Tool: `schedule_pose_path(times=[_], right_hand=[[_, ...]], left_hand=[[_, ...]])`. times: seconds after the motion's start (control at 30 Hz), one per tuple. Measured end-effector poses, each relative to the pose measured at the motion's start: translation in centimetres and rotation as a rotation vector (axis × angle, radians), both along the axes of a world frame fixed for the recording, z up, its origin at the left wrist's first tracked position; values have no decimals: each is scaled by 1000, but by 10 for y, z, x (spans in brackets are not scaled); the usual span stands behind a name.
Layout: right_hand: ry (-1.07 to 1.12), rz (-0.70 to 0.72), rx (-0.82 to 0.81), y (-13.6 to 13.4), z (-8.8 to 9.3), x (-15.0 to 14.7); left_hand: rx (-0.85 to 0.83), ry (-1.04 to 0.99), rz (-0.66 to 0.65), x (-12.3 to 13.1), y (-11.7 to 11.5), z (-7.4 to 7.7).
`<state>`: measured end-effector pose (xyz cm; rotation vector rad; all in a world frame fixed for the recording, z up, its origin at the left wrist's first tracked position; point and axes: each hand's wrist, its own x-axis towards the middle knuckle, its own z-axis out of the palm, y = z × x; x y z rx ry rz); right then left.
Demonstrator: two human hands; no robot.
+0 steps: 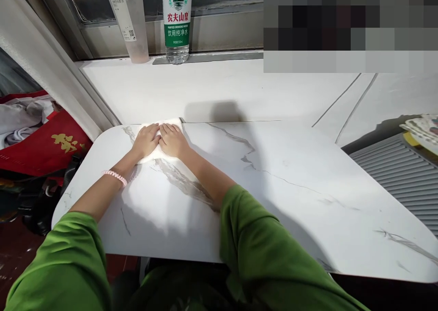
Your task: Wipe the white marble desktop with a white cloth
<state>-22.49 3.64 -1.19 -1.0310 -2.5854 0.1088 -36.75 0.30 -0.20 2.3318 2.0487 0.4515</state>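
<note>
Both of my hands lie flat, side by side, on a white cloth at the far left corner of the marble-patterned table. My left hand presses on the cloth's left part with fingers stretched out. My right hand rests on its right part, fingers also extended. The cloth is mostly covered by the hands; only its edges show. A pink coiled band circles my left wrist, and both arms wear green sleeves.
A green-labelled water bottle and a frosted clear tube-shaped container stand on the white window ledge behind the table. Red cloth with gold lettering lies at left. A grey ribbed panel and patterned papers are at right.
</note>
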Motion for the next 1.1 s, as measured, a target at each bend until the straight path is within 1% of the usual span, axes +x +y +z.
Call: schedule_pose_path(times=[0.07,0.17,0.27,0.37,0.43,0.5,0.53,0.6,0.7,0.77,0.83,0.93,1.1], right_hand=[[-3,34,18,-14,1,13],[-1,97,60,-45,0,39],[-2,121,76,-88,-3,71],[17,143,108,-137,-6,105],[38,151,144,-167,-7,126],[50,144,167,-190,-7,142],[52,139,169,-197,-7,148],[55,130,159,-206,-6,154],[45,111,136,-201,-6,154],[26,92,121,-188,-6,149],[5,78,103,-168,-6,143],[-3,41,75,-122,-6,130],[-6,-20,66,-29,-9,109]], left_hand=[[-8,14,17,13,-18,1],[-13,33,44,39,-55,2],[-28,65,32,69,-103,0],[-5,87,-32,100,-154,-1],[15,94,-86,117,-184,0],[13,104,-139,130,-205,2],[7,111,-165,135,-212,4],[-7,125,-202,140,-218,7],[-26,137,-236,139,-209,8],[-42,141,-240,135,-194,7],[-57,145,-219,131,-171,5],[-70,146,-168,123,-124,2],[-89,142,-128,110,-28,0]])
